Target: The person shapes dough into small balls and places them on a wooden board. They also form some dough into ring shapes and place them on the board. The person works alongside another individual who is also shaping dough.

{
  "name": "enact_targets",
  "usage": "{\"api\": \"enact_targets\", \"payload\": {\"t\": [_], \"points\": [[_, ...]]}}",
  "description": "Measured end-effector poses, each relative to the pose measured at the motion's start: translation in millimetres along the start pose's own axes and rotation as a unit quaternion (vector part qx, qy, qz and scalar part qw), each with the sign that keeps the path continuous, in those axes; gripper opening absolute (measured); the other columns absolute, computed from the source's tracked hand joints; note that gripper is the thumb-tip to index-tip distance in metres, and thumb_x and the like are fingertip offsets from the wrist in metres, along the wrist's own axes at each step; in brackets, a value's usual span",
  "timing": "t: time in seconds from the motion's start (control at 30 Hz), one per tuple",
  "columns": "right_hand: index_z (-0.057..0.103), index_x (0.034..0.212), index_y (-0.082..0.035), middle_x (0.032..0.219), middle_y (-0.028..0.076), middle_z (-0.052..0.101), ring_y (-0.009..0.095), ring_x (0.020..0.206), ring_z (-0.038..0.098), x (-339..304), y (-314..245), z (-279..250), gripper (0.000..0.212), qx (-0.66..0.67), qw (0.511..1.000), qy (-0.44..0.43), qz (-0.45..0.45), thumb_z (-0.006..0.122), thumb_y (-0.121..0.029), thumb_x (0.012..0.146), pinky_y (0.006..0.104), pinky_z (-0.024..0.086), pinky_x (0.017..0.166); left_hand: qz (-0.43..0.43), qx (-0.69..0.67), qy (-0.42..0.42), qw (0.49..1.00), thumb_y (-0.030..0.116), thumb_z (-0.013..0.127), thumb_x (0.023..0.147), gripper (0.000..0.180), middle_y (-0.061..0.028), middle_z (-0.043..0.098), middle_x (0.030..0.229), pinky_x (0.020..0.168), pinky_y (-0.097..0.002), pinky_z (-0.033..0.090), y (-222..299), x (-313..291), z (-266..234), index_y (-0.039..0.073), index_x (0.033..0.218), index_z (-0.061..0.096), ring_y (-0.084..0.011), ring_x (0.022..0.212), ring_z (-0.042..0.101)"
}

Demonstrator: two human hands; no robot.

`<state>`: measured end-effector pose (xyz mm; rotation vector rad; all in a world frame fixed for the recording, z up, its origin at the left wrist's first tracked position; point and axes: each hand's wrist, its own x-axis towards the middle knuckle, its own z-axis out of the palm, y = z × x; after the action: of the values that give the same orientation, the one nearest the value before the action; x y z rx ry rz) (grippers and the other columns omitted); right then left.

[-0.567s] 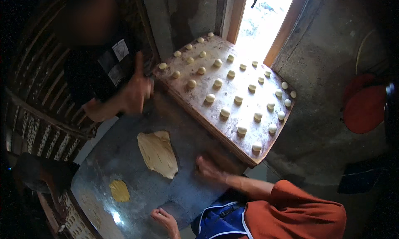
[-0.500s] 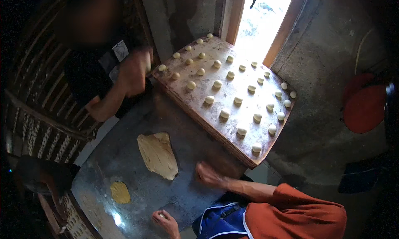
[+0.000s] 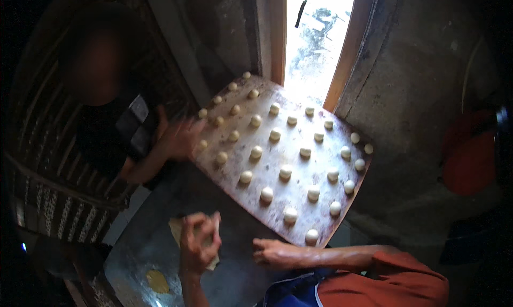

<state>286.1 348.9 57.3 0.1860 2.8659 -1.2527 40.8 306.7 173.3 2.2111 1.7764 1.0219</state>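
On a co-worker's dark shirt (image 3: 101,141), around nine o'clock: printed blocks (image 3: 139,109), one pale and one grey, too dim and small to read. At seven o'clock, on the dark grey tabletop (image 3: 133,248): a sheet of dough (image 3: 175,229), flat, pale cream and irregular in outline, largely hidden beneath the left hand (image 3: 199,242), with bare strips showing toward that hand's ten and five o'clock. Fingers there bent over the sheet; cannot tell whether grasping dough or only resting on it. At six o'clock: the right hand (image 3: 272,253), fingers curled inward like a loose fist; cannot tell whether clenched around anything. Farther out at seven o'clock: a yellow patch (image 3: 157,281), flat and roundish, apart from the sheet. Across the middle, above the right hand: a wide, scuffed board (image 3: 291,192), bearing many dough balls (image 3: 285,172), smooth, plump and creamy white, spaced apart in rough rows. Beyond, at one o'clock: a bright doorway (image 3: 315,56). By the board's nine o'clock corner: a co-worker's hand (image 3: 184,140), blurred; cannot tell whether gripping or released. Between four and five o'clock: a red-orange sleeve (image 3: 385,280) on the right arm, beside blue cloth (image 3: 291,293) with white edging.
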Motion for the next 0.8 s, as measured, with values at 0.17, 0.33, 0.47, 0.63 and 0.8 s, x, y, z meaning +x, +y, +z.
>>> {"api": "enact_targets", "payload": {"t": [0.17,0.33,0.47,0.63,0.8], "points": [[0.062,0.12,-0.004,0.098,0.009,0.064,0.024,0.086,0.066,-46,-12,-299,0.048,-0.204,0.827,0.524,-0.022,0.084,-0.003,0.077,0.0368,0.057,0.075,0.162,-0.189,0.191,0.95,-0.007,0.07,0.081,0.063,-0.0119,0.067,0.114,0.098,-0.0374,0.052,16,290,74,0.006,0.141,0.055,-0.0259,0.106,0.066],[0.036,0.149,-0.001,0.11,0.014,0.071,0.019,0.087,0.067,-29,14,-443,0.084,-0.291,0.617,0.698,-0.216,0.086,-0.002,0.081,0.0298,0.056,0.076,0.105,-0.142,0.08,0.981,-0.002,0.068,0.083,0.073,-0.0104,0.069,0.104,0.092,-0.0363,0.055,-73,427,177,0.008,0.15,0.04,-0.0249,0.099,0.07],[0.034,0.153,0.0,0.11,0.017,0.072,0.026,0.099,0.069,-43,186,-380,0.1,-0.332,0.716,0.594,0.154,0.091,-0.027,0.076,0.0383,0.053,0.088,0.0,0.0,-0.102,0.995,0.012,0.075,0.077,0.105,-0.0165,0.063,0.132,0.108,-0.048,0.043,-105,444,272,0.014,0.163,0.015,-0.0342,0.125,0.059],[0.032,0.156,-0.001,0.118,0.013,0.067,0.031,0.106,0.063,-34,142,-318,0.1,-0.233,0.766,0.571,0.185,0.089,-0.027,0.078,0.0435,0.048,0.096,0.04,-0.066,0.171,0.982,0.012,0.068,0.081,0.087,-0.0192,0.055,0.143,0.117,-0.051,0.031,-69,320,121,0.004,0.158,0.028,-0.0343,0.14,0.047],[0.04,0.146,0.003,0.113,0.016,0.067,0.023,0.1,0.065,2,0,-204,0.078,-0.01,0.853,0.519,0.052,0.081,-0.006,0.081,0.0357,0.048,0.083,-0.206,-0.171,0.294,0.918,0.002,0.059,0.089,0.049,-0.0122,0.064,0.131,0.102,-0.0384,0.045,-61,15,-3,0.001,0.138,0.052,-0.0241,0.121,0.061]]}}
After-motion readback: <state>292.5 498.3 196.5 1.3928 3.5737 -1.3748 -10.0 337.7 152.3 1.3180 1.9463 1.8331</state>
